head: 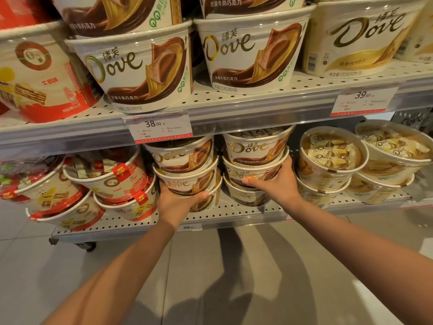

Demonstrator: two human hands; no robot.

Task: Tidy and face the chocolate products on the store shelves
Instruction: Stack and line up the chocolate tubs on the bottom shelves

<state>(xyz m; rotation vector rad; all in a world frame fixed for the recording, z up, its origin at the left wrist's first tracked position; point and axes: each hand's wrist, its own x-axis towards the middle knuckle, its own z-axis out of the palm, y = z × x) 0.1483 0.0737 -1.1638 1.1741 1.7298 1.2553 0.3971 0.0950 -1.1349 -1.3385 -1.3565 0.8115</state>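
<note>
We are at the lower shelf, both hands on the brown Dove tubs, which stand there in two stacks of three, side by side at the middle of the shelf. Our left hand cups the left stack from below and in front, thumb curled up against the middle tub, so it holds that tub with the top one riding on it. Our right hand grips the right stack at its middle tub, fingers wrapped across the front and the thumb up its right side near the rim. The bottom tub of that stack sits on the shelf just under our fingers. Left of the stacks lie red tubs, heaped and tilted at odd angles, touching one another. To the right are pale Dove tubs with clear lids, wrapped pieces showing through, also tilted forward and stacked. On the upper shelf two large brown Dove tubs face us upright, more stacked on top, with a cream Dove tub to their right and a red-and-white tub to their left. Two price tags hang on that shelf's front rail: one reading 38.00, the other 39.90. Below us is grey tiled floor with our shadows on it.
</note>
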